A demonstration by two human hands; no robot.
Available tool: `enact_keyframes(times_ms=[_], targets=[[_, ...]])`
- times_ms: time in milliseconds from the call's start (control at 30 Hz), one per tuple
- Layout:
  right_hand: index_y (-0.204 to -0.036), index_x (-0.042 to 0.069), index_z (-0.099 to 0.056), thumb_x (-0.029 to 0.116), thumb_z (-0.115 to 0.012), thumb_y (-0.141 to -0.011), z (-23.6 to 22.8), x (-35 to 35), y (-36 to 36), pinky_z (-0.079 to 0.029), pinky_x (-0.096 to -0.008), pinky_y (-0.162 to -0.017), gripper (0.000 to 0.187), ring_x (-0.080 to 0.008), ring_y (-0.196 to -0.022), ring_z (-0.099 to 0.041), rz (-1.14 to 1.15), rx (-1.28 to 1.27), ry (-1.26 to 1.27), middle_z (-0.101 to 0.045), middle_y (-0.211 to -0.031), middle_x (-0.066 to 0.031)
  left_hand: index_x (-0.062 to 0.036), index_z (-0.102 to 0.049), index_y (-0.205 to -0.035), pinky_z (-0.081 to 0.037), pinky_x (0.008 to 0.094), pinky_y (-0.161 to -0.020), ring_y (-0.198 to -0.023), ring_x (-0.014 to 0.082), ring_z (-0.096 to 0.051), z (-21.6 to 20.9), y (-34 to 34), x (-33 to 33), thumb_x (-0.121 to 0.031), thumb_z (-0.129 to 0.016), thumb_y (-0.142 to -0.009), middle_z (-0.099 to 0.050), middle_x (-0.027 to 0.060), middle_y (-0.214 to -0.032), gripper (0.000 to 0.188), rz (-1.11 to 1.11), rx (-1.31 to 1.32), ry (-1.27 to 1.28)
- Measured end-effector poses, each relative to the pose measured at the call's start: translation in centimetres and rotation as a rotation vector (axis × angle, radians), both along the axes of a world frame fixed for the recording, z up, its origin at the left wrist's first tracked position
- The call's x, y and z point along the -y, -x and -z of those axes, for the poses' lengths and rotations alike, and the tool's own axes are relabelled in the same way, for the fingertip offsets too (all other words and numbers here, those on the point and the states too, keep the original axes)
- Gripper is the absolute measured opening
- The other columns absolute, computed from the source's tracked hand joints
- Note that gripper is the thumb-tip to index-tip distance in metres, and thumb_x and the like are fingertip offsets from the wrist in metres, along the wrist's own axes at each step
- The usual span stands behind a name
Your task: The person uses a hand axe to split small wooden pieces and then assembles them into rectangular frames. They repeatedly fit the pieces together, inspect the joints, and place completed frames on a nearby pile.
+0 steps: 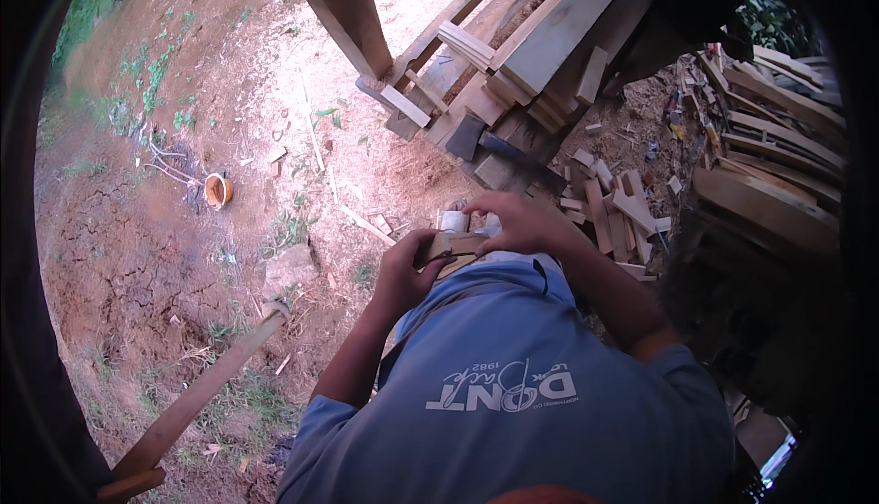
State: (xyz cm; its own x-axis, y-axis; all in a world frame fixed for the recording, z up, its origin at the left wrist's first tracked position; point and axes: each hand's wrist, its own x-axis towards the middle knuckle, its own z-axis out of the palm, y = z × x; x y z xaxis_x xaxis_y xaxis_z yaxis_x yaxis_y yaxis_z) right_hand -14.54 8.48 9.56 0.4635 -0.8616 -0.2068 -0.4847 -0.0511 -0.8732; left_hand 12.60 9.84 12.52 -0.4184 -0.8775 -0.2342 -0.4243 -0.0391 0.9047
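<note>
Close in front of my blue shirt, my left hand (405, 268) grips the left end of a small flat wooden block (462, 245). My right hand (524, 225) curls over the same block from the right, with its fingers bent down at the far edge. A thin dark line runs along the block's near side; I cannot make out what it is. Partly hidden behind the hands is something white (454, 221), perhaps footwear.
Ahead stands a wooden bench (522, 129) stacked with boards, with a dark flat metal piece (466, 137) on its near end. Wood offcuts (623, 216) lie heaped to the right, beside stacked planks (778, 138). An orange pot (218, 191) sits on the dirt at left.
</note>
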Motion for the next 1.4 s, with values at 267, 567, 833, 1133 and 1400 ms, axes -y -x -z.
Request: enact_keyframes(times_ms=[267, 567, 833, 1133, 1400], targets=[[-0.111, 0.000, -0.071, 0.005, -0.065, -0.091, 13.7, 22.3, -1.6, -0.059, -0.0480, -0.085, 0.021, -0.0396, -0.103, -0.073, 0.339, -0.613, 0.214, -0.073, -0.110, -0.0231, -0.0001, -0.067, -0.118, -0.060, 0.0344, -0.084, -0.096, 0.0242, -0.076, 0.3, -5.2, -4.2, -0.005, -0.086, -0.085, -0.075, 0.0154, -0.101, 0.038, -0.257, 0.123, 0.022], [-0.104, 0.006, -0.070, 0.005, -0.062, -0.095, 18.5, 27.8, -0.4, -0.062, -0.0463, -0.080, 0.012, -0.0341, -0.100, -0.075, 0.140, -0.908, 0.427, -0.071, -0.109, -0.0176, 0.0005, -0.067, -0.115, -0.057, 0.0319, -0.082, -0.091, 0.0175, -0.072, -0.6, -7.7, -10.7, -0.007, -0.087, -0.085, -0.074, 0.0121, -0.100, 0.037, -0.554, 0.230, -0.080], [-0.099, 0.003, -0.070, 0.005, -0.057, -0.098, 19.2, 28.6, -0.1, -0.063, -0.0468, -0.077, 0.014, -0.0352, -0.091, -0.077, 0.177, -0.897, 0.450, -0.077, -0.093, -0.0173, 0.0014, -0.067, -0.117, -0.057, 0.0327, -0.085, -0.094, 0.0184, -0.072, 0.0, -6.8, -10.8, -0.004, -0.086, -0.085, -0.074, 0.0123, -0.100, 0.038, -0.538, 0.180, -0.124], [-0.101, 0.004, -0.068, 0.005, -0.057, -0.096, 22.2, 30.0, 1.4, -0.063, -0.0458, -0.077, 0.012, -0.0354, -0.091, -0.077, 0.058, -0.916, 0.558, -0.074, -0.105, -0.0159, 0.0011, -0.067, -0.120, -0.057, 0.0316, -0.087, -0.096, 0.0171, -0.073, -1.4, -6.2, -8.1, -0.006, -0.087, -0.086, -0.075, 0.0110, -0.101, 0.040, -0.452, 0.222, -0.162], [-0.096, 0.006, -0.059, 0.011, -0.058, -0.098, 17.3, 23.8, -2.6, -0.063, -0.0390, -0.070, 0.005, -0.0294, -0.087, -0.073, 0.124, -0.759, 0.811, -0.065, -0.098, -0.0100, 0.0038, -0.065, -0.119, -0.056, 0.0283, -0.083, -0.092, 0.0123, -0.071, 1.4, -5.2, -1.1, -0.012, -0.081, -0.095, -0.075, 0.0086, -0.101, 0.032, -0.401, 0.061, -0.288]])
